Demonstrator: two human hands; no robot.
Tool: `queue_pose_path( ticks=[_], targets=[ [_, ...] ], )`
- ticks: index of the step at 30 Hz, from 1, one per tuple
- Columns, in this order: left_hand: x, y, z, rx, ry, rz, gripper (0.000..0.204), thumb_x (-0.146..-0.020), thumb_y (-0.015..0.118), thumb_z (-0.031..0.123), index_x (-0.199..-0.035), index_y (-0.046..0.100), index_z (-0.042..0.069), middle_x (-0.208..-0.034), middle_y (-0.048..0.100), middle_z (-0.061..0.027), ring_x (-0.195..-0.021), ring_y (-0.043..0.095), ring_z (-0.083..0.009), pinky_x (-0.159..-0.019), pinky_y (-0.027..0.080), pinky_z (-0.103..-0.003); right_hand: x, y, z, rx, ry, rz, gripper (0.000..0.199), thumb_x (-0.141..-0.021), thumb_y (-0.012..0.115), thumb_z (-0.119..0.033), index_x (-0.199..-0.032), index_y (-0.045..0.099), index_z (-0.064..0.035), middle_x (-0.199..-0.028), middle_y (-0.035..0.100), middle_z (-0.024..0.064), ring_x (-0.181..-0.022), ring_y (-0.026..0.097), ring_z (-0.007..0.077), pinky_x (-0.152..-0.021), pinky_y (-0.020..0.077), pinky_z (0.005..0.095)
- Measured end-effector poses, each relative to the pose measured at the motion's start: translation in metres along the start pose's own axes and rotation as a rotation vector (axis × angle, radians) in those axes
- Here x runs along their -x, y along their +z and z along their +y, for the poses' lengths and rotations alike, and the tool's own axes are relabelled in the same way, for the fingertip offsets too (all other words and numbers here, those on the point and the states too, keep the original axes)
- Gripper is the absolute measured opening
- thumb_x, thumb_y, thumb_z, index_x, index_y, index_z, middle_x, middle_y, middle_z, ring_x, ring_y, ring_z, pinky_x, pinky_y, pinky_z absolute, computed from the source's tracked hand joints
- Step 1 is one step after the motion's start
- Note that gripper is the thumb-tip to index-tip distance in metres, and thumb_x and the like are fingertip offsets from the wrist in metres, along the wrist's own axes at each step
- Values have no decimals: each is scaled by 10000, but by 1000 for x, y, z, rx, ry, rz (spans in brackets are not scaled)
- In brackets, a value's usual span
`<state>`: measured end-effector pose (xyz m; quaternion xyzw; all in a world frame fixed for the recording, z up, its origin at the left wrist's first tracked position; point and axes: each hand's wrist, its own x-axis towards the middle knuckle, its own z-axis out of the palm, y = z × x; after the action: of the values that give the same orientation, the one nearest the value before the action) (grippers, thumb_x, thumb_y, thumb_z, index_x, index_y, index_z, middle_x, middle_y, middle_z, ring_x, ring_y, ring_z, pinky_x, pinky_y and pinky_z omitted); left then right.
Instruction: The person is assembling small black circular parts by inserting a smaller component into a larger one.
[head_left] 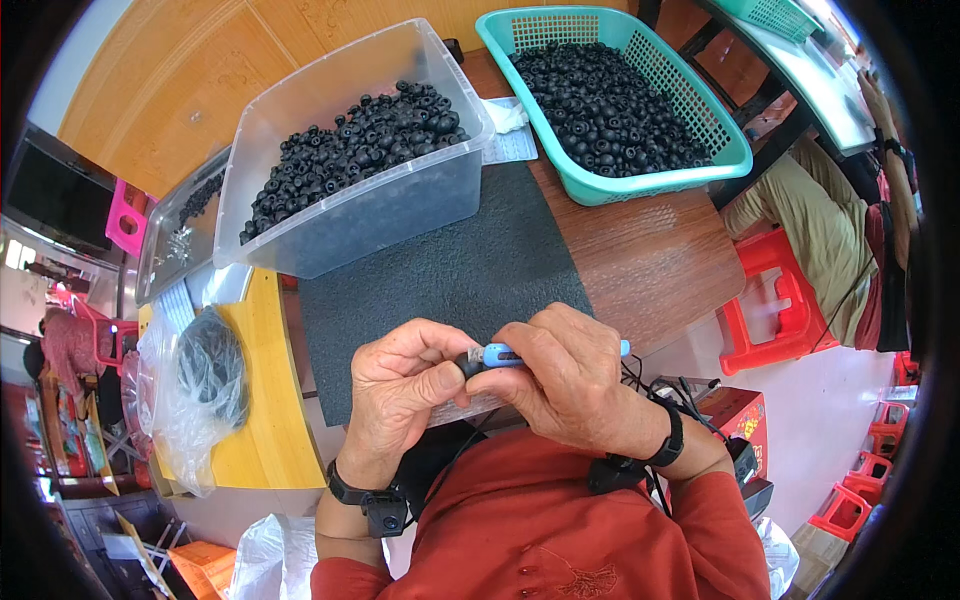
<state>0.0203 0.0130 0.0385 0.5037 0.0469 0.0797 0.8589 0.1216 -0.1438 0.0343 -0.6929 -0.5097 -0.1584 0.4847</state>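
Observation:
My left hand (405, 385) pinches a small black round part (469, 362) between thumb and fingers. My right hand (570, 375) grips a slim blue tool (500, 354), whose tip meets that black part; the tool's other end shows past my knuckles. Both hands are held together above the near edge of a dark grey mat (450, 270). A clear plastic bin (350, 160) behind the mat is heaped with black round parts, and a teal basket (620, 100) to its right holds many more.
A wooden table (650, 260) carries the mat and containers. A clear bag of black rings (205, 370) lies on a yellow board at the left. Red stools (770, 300) stand at the right, beside a seated person (820, 220). Cables hang near my right wrist.

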Motion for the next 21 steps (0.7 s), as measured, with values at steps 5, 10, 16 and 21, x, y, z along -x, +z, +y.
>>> queue_pose_path(
  ticks=[5,10,16,21],
  targets=[
    [1,0,-2,1,-4,10,290,-825,726,111,-1020,613,-71,-942,666,-146,-769,631,-150,-639,522,-242,2,0,0,9,0,3,331,-776,738,-298,-831,604,0,-661,517,81,-558,521,215,-478,409,324],
    [1,-1,-4,11,-20,1,284,-827,723,111,-1019,615,-68,-944,667,-149,-770,634,-151,-640,523,-242,3,1,1,16,-6,14,334,-781,734,-302,-829,602,1,-655,511,78,-557,520,212,-474,408,322],
    [1,-1,-6,15,-24,5,288,-826,726,121,-1016,616,-66,-940,667,-149,-760,632,-154,-639,519,-245,6,1,2,23,-27,2,324,-786,731,-288,-831,599,5,-653,505,73,-549,511,203,-464,403,312],
    [0,-2,-8,33,-40,8,294,-814,735,118,-1009,617,-67,-925,665,-146,-739,621,-150,-634,508,-244,7,-1,3,32,-35,-29,291,-796,725,-260,-823,591,-2,-641,485,69,-534,494,197,-450,389,311]
  ],
)
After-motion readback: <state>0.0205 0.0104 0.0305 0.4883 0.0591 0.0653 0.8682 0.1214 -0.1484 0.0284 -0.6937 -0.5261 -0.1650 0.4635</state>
